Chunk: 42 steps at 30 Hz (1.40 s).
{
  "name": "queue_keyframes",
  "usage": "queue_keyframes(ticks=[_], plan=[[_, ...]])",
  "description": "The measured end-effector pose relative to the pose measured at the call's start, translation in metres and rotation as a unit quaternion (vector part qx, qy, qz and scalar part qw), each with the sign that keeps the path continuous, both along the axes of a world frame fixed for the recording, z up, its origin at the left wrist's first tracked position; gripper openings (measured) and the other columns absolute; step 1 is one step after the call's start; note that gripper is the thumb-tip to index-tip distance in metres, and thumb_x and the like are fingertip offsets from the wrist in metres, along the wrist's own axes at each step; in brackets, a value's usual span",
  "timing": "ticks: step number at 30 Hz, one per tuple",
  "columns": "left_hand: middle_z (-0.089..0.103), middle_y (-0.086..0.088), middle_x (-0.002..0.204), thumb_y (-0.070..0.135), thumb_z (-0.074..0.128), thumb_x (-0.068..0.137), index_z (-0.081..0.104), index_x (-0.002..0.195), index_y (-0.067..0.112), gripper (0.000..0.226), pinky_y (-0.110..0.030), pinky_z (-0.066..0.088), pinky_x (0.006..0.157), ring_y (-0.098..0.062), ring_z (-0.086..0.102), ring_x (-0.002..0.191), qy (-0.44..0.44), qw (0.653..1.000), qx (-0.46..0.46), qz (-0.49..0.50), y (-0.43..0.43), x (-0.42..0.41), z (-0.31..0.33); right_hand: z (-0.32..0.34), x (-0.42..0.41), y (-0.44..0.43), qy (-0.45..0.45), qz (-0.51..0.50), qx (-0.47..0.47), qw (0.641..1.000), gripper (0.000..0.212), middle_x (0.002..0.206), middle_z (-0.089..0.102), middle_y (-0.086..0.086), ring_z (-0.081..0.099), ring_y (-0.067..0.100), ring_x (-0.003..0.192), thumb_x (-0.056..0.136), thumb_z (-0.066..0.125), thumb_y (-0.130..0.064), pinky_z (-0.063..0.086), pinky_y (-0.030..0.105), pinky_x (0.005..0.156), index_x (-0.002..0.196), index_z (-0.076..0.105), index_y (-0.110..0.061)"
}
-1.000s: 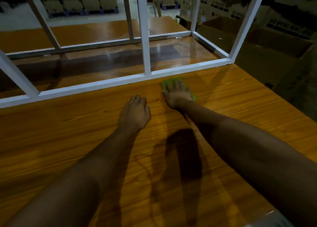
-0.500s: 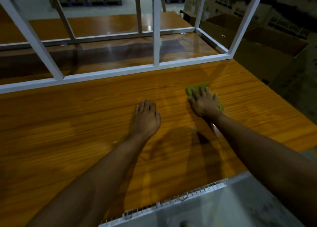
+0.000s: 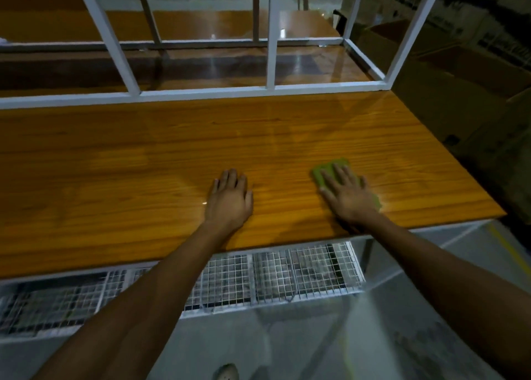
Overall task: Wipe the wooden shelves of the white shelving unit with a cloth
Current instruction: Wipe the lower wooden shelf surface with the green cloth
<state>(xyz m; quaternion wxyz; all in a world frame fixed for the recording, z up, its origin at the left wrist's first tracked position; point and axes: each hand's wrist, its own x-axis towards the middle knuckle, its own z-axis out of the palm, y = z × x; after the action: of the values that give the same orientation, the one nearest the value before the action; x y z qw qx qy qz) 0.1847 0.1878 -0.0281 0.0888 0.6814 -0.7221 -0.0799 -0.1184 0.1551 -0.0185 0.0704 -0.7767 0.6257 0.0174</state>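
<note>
A wide wooden shelf (image 3: 143, 161) spreads across the view, bounded at the back by the white metal frame (image 3: 201, 94) of the shelving unit. My right hand (image 3: 349, 197) lies flat with spread fingers on a green cloth (image 3: 324, 173) and presses it onto the shelf near its right front corner. Most of the cloth is hidden under the palm. My left hand (image 3: 230, 200) rests flat on the bare wood, a hand's width left of the cloth, and holds nothing.
Behind the frame lies another glossy wooden shelf (image 3: 230, 63), crossed by white uprights (image 3: 271, 35). Below the front edge hangs a wire mesh rack (image 3: 273, 273) over a grey floor. Cardboard boxes (image 3: 459, 63) stand to the right. A shoe tip (image 3: 227, 372) shows at the bottom.
My right hand has slid the cloth from the back frame toward the front right of the shelf. The left hand has drawn back with it, and the view has pulled away from the shelf.
</note>
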Motion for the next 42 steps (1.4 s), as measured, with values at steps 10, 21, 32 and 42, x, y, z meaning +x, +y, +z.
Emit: queue_keyframes(ticks=[10,21,32,42], plan=[[0.033,-0.010,0.156,0.038,0.031,0.098,0.046,0.141,0.013,0.052,-0.043,0.018,0.120,-0.025,0.024,0.146,0.045,0.996,-0.053,0.050,0.050,0.002,-0.002,-0.002,0.130,0.022,-0.019,0.057,0.009,0.998,0.062,0.168,-0.005,0.009,-0.009,0.030,0.154,0.103,0.010,-0.058,-0.003,0.059,0.121,0.160,0.005,-0.033],[0.048,-0.012,0.146,0.030,0.037,0.088,0.056,0.133,0.008,0.054,-0.039,0.017,0.119,-0.024,0.036,0.140,0.071,0.989,-0.109,0.074,0.061,-0.002,-0.006,-0.005,0.016,0.030,-0.010,-0.006,0.007,1.000,0.067,0.168,-0.007,0.006,-0.009,0.025,0.154,0.097,0.001,-0.066,-0.001,0.057,0.123,0.159,0.000,-0.039],[0.043,-0.009,0.150,0.030,0.033,0.091,0.049,0.139,0.011,0.054,-0.041,0.021,0.118,-0.024,0.033,0.142,0.045,0.995,-0.084,0.038,0.079,0.034,-0.004,-0.006,0.133,0.088,-0.023,0.201,0.008,0.979,0.056,0.164,-0.017,0.001,-0.020,0.022,0.151,0.102,0.001,-0.060,-0.015,0.051,0.120,0.156,-0.008,-0.044],[0.001,0.002,0.163,0.066,0.005,0.090,0.008,0.155,0.031,0.074,-0.044,0.006,0.121,-0.018,-0.003,0.150,-0.051,0.999,0.015,0.000,0.082,0.127,-0.001,-0.008,0.166,0.003,-0.023,0.051,0.014,0.998,0.065,0.167,-0.011,0.013,-0.014,0.031,0.153,0.103,0.009,-0.059,-0.007,0.060,0.121,0.161,-0.001,-0.031]])
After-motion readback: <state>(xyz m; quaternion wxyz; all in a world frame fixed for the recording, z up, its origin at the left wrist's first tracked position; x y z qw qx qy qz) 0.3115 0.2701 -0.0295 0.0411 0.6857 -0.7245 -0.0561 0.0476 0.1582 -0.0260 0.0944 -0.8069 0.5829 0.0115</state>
